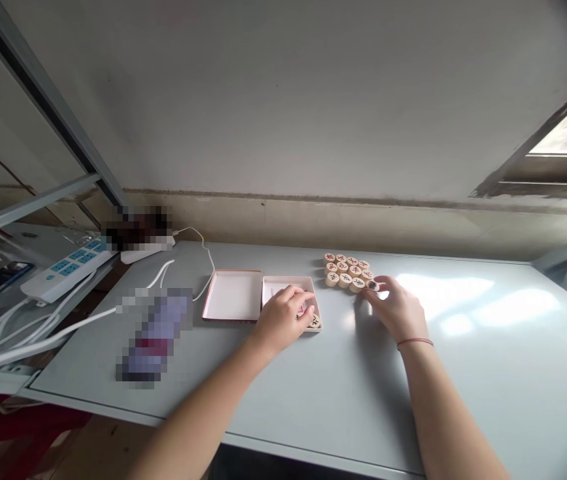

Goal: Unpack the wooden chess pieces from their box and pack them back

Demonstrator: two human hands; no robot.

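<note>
My left hand (pixel 284 316) reaches into a shallow white box (pixel 288 283) with a pink rim and curls its fingers around a round wooden game piece there. Another wooden piece (pixel 315 322) lies in the box's near right corner. The box's lid (pixel 232 295) lies open-side up just left of it. My right hand (pixel 397 307) rests on the grey table (pixel 463 360) and pinches a round piece with a dark marking (pixel 372 285) at the right end of a cluster of several wooden pieces (pixel 347 270) laid in rows.
A white power strip (pixel 66 268) with blue sockets sits on a shelf at the left, with white cables (pixel 38 337) trailing over the table's left edge. A blurred object (pixel 153 337) lies on the table's left part. A wall runs behind; a window is at top right.
</note>
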